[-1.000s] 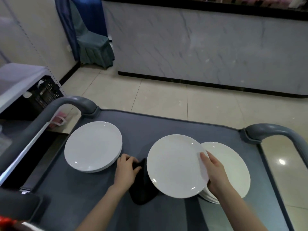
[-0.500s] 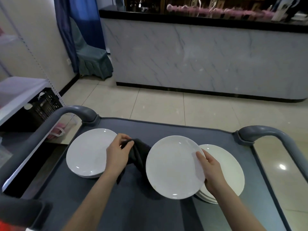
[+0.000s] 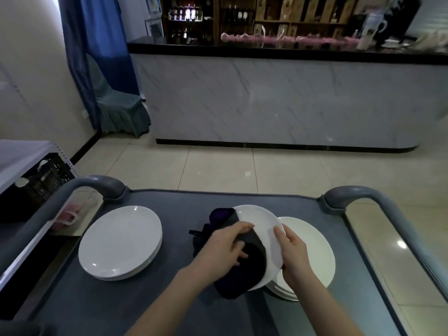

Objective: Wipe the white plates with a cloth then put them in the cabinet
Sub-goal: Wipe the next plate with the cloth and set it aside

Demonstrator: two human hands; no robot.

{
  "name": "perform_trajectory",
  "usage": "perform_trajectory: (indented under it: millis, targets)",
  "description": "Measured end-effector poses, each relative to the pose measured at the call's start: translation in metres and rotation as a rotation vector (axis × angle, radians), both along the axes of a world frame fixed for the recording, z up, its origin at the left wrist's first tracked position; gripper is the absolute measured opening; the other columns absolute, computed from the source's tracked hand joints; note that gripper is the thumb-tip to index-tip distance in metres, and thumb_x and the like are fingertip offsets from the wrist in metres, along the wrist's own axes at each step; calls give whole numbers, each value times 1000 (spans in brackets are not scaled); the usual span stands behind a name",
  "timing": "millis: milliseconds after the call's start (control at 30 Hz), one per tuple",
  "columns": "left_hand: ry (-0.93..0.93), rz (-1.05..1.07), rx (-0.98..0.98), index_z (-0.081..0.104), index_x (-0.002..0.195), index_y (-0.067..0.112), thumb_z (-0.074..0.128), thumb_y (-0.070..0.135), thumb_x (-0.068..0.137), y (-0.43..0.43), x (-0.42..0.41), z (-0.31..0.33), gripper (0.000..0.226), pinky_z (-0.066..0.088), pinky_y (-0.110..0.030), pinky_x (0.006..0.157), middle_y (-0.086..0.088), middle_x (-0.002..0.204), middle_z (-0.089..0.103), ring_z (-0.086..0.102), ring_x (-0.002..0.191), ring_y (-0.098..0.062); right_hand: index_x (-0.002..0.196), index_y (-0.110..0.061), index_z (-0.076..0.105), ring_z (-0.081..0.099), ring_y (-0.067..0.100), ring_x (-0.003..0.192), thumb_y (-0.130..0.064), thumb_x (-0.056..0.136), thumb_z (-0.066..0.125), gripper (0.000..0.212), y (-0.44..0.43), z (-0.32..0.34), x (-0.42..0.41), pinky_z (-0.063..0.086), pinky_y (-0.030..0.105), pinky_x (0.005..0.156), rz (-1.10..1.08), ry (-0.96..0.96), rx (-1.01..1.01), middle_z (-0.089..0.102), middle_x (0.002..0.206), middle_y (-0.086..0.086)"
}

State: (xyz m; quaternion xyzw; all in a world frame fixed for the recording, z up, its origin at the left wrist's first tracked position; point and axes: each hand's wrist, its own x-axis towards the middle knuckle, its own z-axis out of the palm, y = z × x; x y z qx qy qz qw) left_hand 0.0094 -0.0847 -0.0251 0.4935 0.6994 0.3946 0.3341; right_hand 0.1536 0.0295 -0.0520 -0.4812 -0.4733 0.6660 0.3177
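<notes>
A white plate [image 3: 263, 229] is held tilted above the grey cart top [image 3: 184, 209]. My right hand [image 3: 292, 248] grips its right rim. A dark cloth [image 3: 244, 260] covers most of the plate's face, and my left hand [image 3: 224, 247] presses on it with curled fingers. Under my right hand, a stack of white plates [image 3: 312, 248] rests on the cart. Another stack of white plates [image 3: 121, 241] sits on the cart's left side. No cabinet can be made out.
The cart has grey curved handles at the left [image 3: 97, 184] and right [image 3: 358, 196]. A black crate [image 3: 46, 180] and a white shelf stand at the left. A marble-fronted counter [image 3: 278, 98] and a covered chair [image 3: 118, 110] lie across the tiled floor.
My left hand lifted the dark cloth off the cart and brought it right onto the held plate, covering most of its face. The camera tilted up.
</notes>
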Motion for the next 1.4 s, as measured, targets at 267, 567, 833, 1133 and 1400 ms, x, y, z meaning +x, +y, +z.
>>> perform_trajectory:
  millis: [267, 567, 833, 1133, 1400]
  targets:
    - [651, -171, 219, 61, 134, 19, 52, 37, 95, -13, 13, -33, 44, 30, -35, 116, 6, 144, 53, 41, 139, -12, 94, -16, 74, 70, 23, 86, -20, 100, 55, 21, 0, 9, 0, 57, 40, 80, -39, 83, -27, 76, 98, 12]
    - [880, -188, 7, 0, 156, 34, 9, 52, 97, 35, 11, -26, 62, -20, -34, 118, 21, 159, -19, -26, 145, 0, 91, -27, 80, 71, 10, 97, -25, 101, 54, 28, -17, 19, -1, 53, 28, 83, -7, 146, 26, 77, 100, -2]
    - [876, -31, -105, -4, 155, 37, 17, 55, 100, 26, -19, -26, 62, -13, -37, 121, 20, 159, -20, -22, 147, -4, 94, -30, 79, 71, 15, 92, -27, 98, 59, 20, 10, 37, 14, 55, 33, 78, -166, 149, 122, 77, 100, -5]
    - [752, -163, -4, -4, 153, 41, 1, 53, 91, -4, 37, -13, 63, -27, -36, 115, 28, 155, -24, -31, 140, 5, 99, -21, 77, 71, 22, 97, -28, 99, 57, 21, 8, 39, 2, 56, 36, 82, -208, 140, 99, 77, 100, 2]
    - [790, -273, 41, 9, 157, 28, 20, 45, 103, 30, 35, -5, 58, -19, -35, 118, 20, 159, -18, -27, 144, 0, 97, -18, 78, 73, 16, 95, -31, 100, 56, 26, -10, 33, -5, 54, 34, 84, -147, 176, 21, 78, 99, 1]
